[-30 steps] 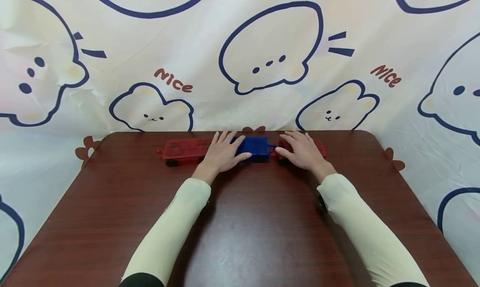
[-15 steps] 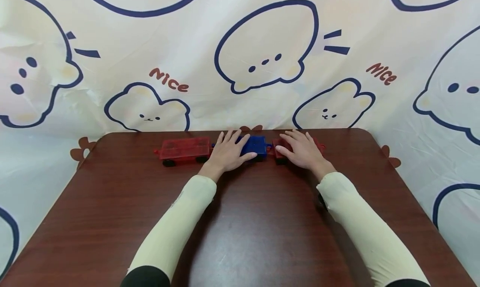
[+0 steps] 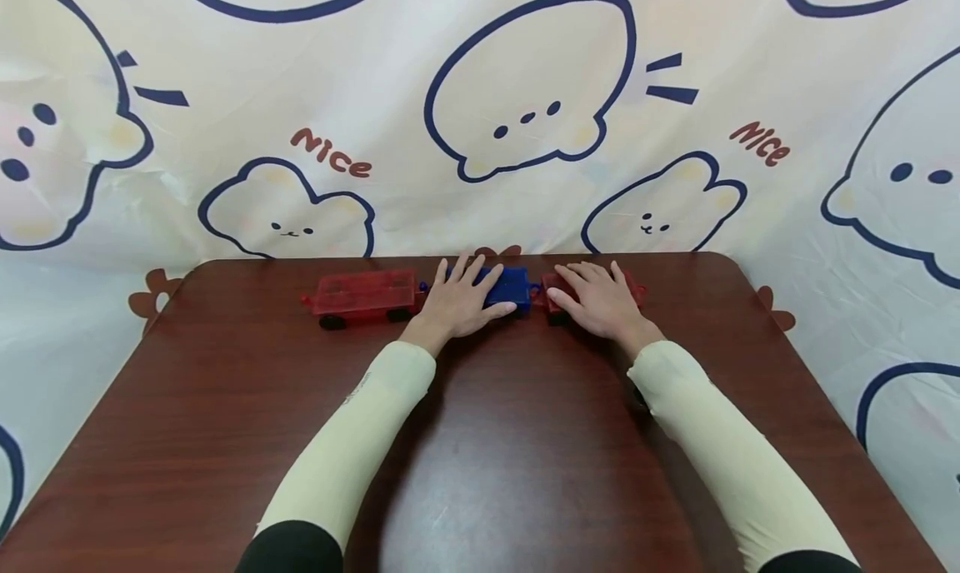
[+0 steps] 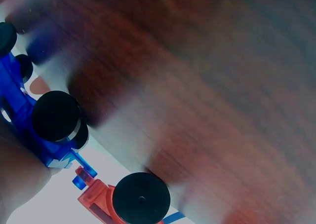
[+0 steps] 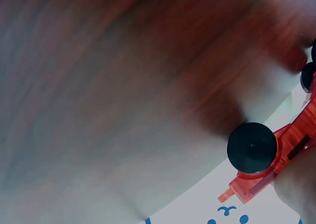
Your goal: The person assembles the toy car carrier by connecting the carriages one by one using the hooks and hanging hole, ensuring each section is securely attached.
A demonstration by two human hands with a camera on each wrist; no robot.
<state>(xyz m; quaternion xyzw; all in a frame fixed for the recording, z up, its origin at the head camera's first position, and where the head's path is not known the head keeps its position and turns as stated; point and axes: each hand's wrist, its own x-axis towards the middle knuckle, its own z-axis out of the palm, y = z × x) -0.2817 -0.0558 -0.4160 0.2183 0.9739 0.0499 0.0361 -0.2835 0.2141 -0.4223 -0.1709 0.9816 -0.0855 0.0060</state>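
Three toy train cars with black wheels stand in a row along the table's far edge. At the left is a translucent red car [image 3: 363, 294]; in the left wrist view, its red coupling [image 4: 94, 187] meets the hook of the blue car [image 4: 27, 115]. My left hand [image 3: 456, 302] rests on the middle blue car [image 3: 513, 290], fingers spread and mostly straight. On the shorter-looking right red car [image 3: 553, 294] lies my right hand [image 3: 600, 300], covering much of it, fingers extended. The right wrist view shows that car's wheel [image 5: 252, 147] and its end coupling [image 5: 226, 195].
The dark brown wooden table [image 3: 480, 440] stretches toward me. Behind it and at both sides hangs a pale cloth [image 3: 420, 73] with cartoon drawings and "Nice" lettering, close to the far edge.
My left hand has slid right, off the left red car's end and further onto the blue car. The right hand stays on its red car. The head view has shifted slightly.
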